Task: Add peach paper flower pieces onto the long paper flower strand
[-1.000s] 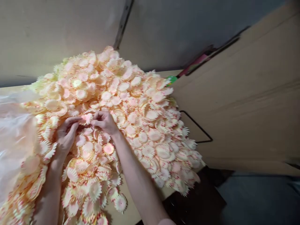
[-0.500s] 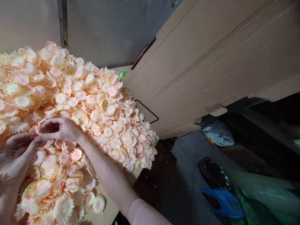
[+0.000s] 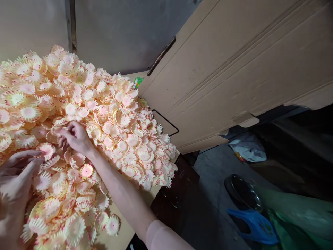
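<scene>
A big heap of cream-and-pink, fringed flower-shaped discs [image 3: 122,119] spreads in front of me, many of them cupped. At the lower left, my left hand [image 3: 19,187] pinches the edge of one pinkish flower-shaped disc [image 3: 47,151] between thumb and forefinger. My right hand [image 3: 76,139] reaches over the heap, a short way beyond and to the right of the left. Its fingers are curled together down among the discs; what they grip, if anything, is hidden. One loose disc [image 3: 113,225] lies at the near edge of the pile.
Cardboard sheets [image 3: 213,76] stand along the right of the heap, with a thin black wire loop [image 3: 169,122] and a small green packet [image 3: 137,82] beside it. Behind is a grey panel [image 3: 117,31]. On the floor lie a dark round pan [image 3: 243,192] and a blue plastic object [image 3: 253,225].
My right hand has moved away from the left, forward and right onto the heap. The hands were together before; now the left alone shows a disc at its fingertips. The view has shifted slightly.
</scene>
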A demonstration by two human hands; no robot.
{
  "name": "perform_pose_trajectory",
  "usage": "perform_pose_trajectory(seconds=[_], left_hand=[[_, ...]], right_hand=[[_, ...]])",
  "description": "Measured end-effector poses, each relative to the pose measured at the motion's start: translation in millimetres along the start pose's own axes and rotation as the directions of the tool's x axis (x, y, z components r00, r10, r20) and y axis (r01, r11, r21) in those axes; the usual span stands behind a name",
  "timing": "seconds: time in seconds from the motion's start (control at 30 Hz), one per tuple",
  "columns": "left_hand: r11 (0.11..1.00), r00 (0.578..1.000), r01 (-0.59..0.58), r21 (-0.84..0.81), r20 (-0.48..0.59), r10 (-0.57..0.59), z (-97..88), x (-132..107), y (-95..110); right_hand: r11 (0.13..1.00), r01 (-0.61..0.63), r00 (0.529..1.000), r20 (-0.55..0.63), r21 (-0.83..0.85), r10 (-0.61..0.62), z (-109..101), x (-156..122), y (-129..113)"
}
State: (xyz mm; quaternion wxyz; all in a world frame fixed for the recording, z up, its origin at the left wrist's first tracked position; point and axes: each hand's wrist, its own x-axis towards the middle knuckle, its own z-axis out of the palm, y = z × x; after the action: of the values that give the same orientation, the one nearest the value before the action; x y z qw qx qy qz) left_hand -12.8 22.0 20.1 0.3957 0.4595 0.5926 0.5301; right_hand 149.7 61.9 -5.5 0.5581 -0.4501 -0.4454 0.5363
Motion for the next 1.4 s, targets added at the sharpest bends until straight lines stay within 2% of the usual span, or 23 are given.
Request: perform_pose_trajectory(seconds=[0.07,0.17,0.23,0.33,0.43,0.5,0.6,0.67,0.83,0.9,1.07,1.17,1.4], left_hand=[[0.997,1.000,0.002,-0.078,-0.029,-0.005,0.5,1,0],[0.974,0.997,0.009,-0.224,-0.077,-0.027,5.2,2,0],[0.965,0.999,0.012,-0.260,-0.029,-0.021,8.8,1,-3],[0.968,0.999,0.018,-0.251,0.039,-0.008,11.4,-1,-12],[0.964,0.990,0.030,-0.263,0.138,0.007,10.3,-2,-21],[0.967,0.986,0.021,-0.256,0.166,0.023,9.0,-3,-23],[0.957,0.985,0.038,-0.289,0.175,0.013,7.3,-6,-20],[0.947,0.977,0.066,-0.313,0.211,0.002,6.1,-8,-17],[0.967,0.955,0.041,-0.253,0.293,0.036,2.2,-9,-15],[0.974,0.949,0.006,-0.228,0.307,0.067,1.3,-9,-16],[0.986,0.965,-0.091,-0.143,0.232,0.123,2.0,-6,-21],[0.986,0.965,-0.095,-0.138,0.229,0.125,2.9,-4,-24],[0.992,0.972,-0.093,-0.089,0.209,0.110,2.4,-3,-26]], right_hand=[[0.998,-0.025,0.999,-0.035,0.053,0.027,-1,-2,-5],[0.997,0.079,0.995,-0.066,-0.008,-0.080,-1,-6,-11],[0.992,0.123,0.991,-0.051,-0.039,-0.125,-1,-10,-13],[0.993,0.110,0.994,-0.031,0.051,-0.109,-3,-14,-10],[0.985,0.097,0.992,0.067,0.144,-0.108,-6,-17,-4],[0.991,0.083,0.988,0.120,0.101,-0.095,-7,-19,-3],[0.998,0.067,0.963,0.262,-0.016,-0.060,-7,-23,-5],[0.995,0.065,0.955,0.296,-0.081,-0.038,-5,-25,-6],[0.990,0.046,0.977,0.214,-0.134,-0.016,-2,-23,-3],[0.992,0.042,0.976,0.219,-0.119,-0.015,-3,-23,-4],[0.998,-0.002,0.952,0.304,-0.066,0.022,-5,-25,-5],[0.999,-0.026,0.950,0.312,-0.026,0.033,-5,-25,-3],[0.995,-0.011,0.945,0.325,-0.099,0.043,-6,-24,-1]])
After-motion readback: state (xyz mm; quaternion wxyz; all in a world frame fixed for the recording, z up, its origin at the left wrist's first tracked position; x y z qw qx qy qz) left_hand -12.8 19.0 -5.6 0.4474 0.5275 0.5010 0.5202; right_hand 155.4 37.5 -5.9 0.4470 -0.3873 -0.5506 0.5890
